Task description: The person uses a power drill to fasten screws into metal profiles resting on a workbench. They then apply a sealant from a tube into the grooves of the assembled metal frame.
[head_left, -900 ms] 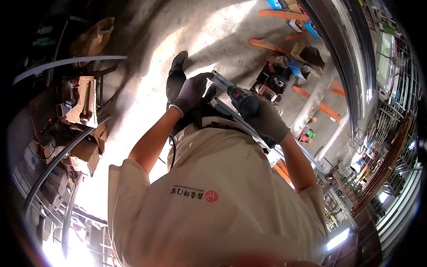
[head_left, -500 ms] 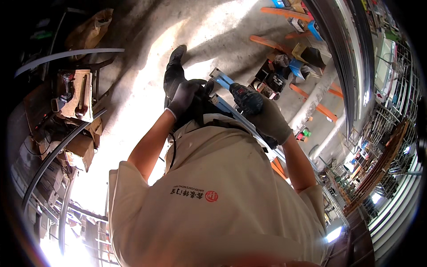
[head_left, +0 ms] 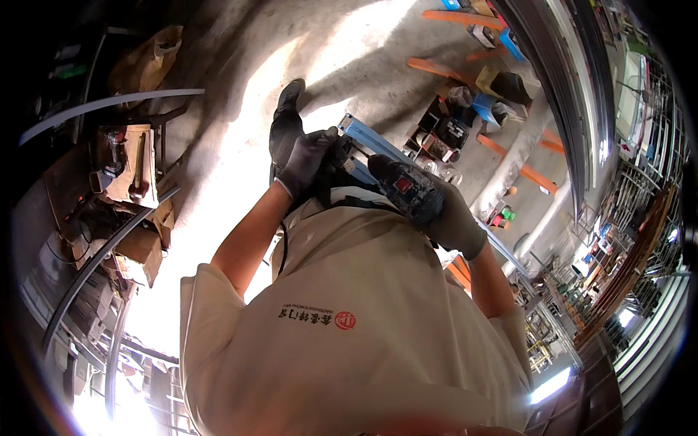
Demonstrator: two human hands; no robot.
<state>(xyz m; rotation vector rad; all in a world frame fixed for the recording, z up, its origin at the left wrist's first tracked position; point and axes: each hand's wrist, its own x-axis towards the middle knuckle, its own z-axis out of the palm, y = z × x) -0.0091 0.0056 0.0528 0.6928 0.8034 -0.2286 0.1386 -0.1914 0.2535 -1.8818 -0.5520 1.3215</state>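
Observation:
My right hand (head_left: 458, 224), in a grey glove, is wrapped round a dark blue cordless drill (head_left: 408, 187). The drill's nose points up and left, over a pale blue metal profile (head_left: 378, 139). This long profile runs slantwise past my lap, and its far end has a cut face. My left hand (head_left: 307, 154), in a dark glove, is closed with its fingertips pinched close to that far end. Whatever sits between those fingertips is too small or hidden to name. Below the drill's nose, a second length of the pale blue metal (head_left: 358, 170) shows beside my dark trousers.
Long dark profiles (head_left: 556, 80) lie to the right, with orange rack arms (head_left: 523, 166) beneath. Boxes and small hardware (head_left: 445, 129) stand on the floor at the far right. To the left, a bench (head_left: 129, 167) carries another drill and a hammer-like tool, beside cardboard boxes (head_left: 139, 251).
My left hand has risen, its fingers now pinched near the profile's end. The drill has shifted slightly down and right, away from that end. More of the profile shows.

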